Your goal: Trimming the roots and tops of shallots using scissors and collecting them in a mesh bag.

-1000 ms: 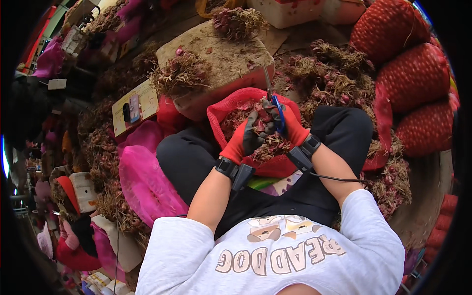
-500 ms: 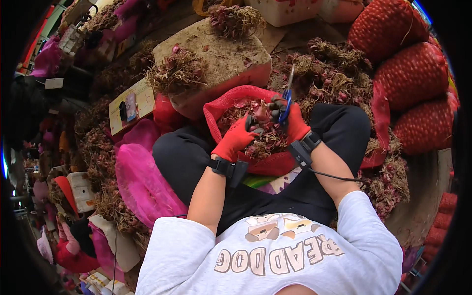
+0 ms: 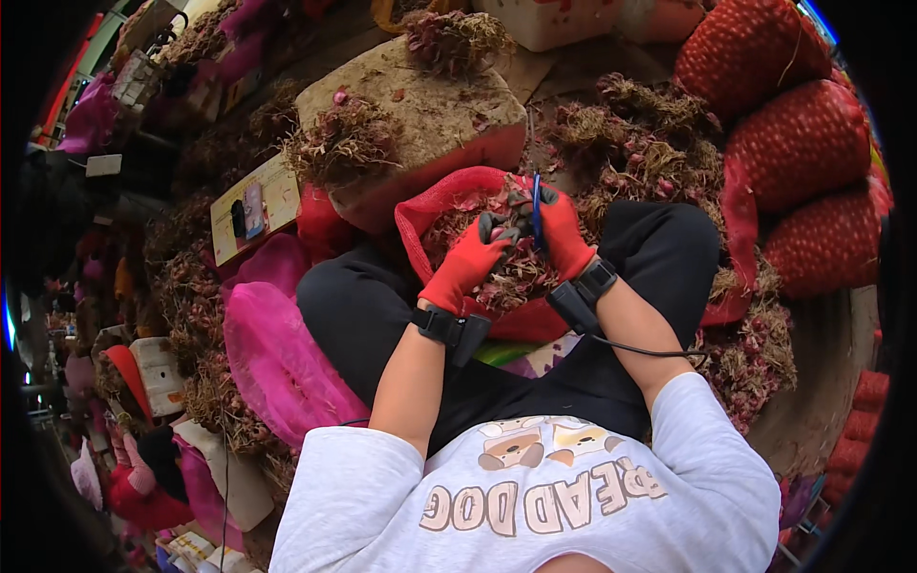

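Note:
My right hand (image 3: 562,231), in a red glove with dark fingertips, is closed around a pair of scissors (image 3: 537,212) with blue handles, its blades pointing away from me. Close to its left, my left hand (image 3: 470,256) in a matching glove has its fingers pinched together on what looks like a small pink shallot (image 3: 496,232), mostly hidden by the fingertips. Both hands are over an open red mesh bag (image 3: 416,224) between my legs. Inside the bag lie loose shallots and dry trimmings (image 3: 511,285).
Beyond the bag stands a dirt-covered foam box (image 3: 435,110) with bunches of dried shallots on it. More bunches (image 3: 659,143) are heaped to the right, beside stacked full red mesh sacks (image 3: 802,143). Pink netting (image 3: 277,353) and a board with a phone (image 3: 254,210) are at left.
My hands have drawn closer together over the bag. The scissors have turned more upright and shifted slightly left, and my left hand has moved a little right.

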`<action>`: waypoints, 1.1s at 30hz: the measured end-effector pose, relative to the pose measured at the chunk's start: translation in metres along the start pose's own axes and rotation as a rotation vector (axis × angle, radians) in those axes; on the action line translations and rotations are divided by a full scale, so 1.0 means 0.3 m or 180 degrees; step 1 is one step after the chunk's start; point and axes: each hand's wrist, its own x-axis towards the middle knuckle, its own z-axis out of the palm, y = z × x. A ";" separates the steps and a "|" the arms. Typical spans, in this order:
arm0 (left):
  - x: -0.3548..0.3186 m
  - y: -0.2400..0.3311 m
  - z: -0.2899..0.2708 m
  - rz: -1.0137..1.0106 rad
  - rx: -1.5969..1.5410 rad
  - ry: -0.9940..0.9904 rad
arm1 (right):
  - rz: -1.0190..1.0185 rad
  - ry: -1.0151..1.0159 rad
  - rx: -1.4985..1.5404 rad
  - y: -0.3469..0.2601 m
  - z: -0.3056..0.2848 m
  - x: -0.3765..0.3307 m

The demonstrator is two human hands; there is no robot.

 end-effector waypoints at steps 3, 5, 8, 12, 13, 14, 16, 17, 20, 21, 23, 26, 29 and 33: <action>-0.009 0.053 -0.001 -0.0230 0.0297 -0.0118 | -0.0084 0.0346 -0.0338 0.036 -0.039 0.043; -0.039 0.062 -0.009 -0.0263 0.0522 -0.0129 | -0.0535 0.0596 -0.0040 0.016 -0.071 0.086; -0.077 0.012 -0.038 0.0064 0.0542 0.0196 | -0.0595 0.0722 -0.0208 -0.072 -0.166 0.124; -0.032 0.036 -0.086 0.0103 -0.0918 0.0581 | -0.0049 -0.0265 -0.0153 -0.110 -0.069 0.047; -0.009 0.023 -0.092 -0.0124 -0.1119 0.0513 | 0.0170 -0.0392 -0.0349 -0.094 -0.063 0.035; 0.014 0.027 -0.096 -0.0357 -0.1309 0.0428 | 0.0383 -0.0503 -0.0535 -0.079 -0.062 0.023; 0.008 0.017 -0.082 -0.0776 -0.1529 0.0209 | 0.0616 -0.0780 -0.0821 -0.061 -0.056 0.015; 0.015 0.010 -0.076 -0.0854 -0.1519 0.0150 | 0.0754 -0.1010 -0.0683 -0.066 -0.065 0.018; 0.048 -0.067 -0.078 -0.0896 -0.2007 -0.0268 | 0.0970 -0.1369 -0.0505 -0.083 -0.075 0.019; 0.056 -0.110 -0.095 -0.0771 -0.2513 -0.0559 | 0.0918 -0.1278 -0.0606 -0.095 -0.048 0.008; 0.071 -0.149 -0.097 -0.0618 -0.2987 -0.0819 | 0.0762 -0.1021 -0.0976 -0.083 -0.055 0.005; 0.027 -0.060 -0.037 -0.0691 -0.1815 0.0107 | 0.0332 -0.0765 -0.1740 -0.033 -0.093 0.017; 0.025 -0.106 -0.037 -0.0515 -0.1446 -0.0233 | -0.0094 -0.0961 -0.1973 -0.019 -0.064 0.004; 0.075 -0.192 -0.086 0.0571 -0.0528 -0.0204 | 0.0495 -0.0925 -0.0381 0.005 -0.095 0.041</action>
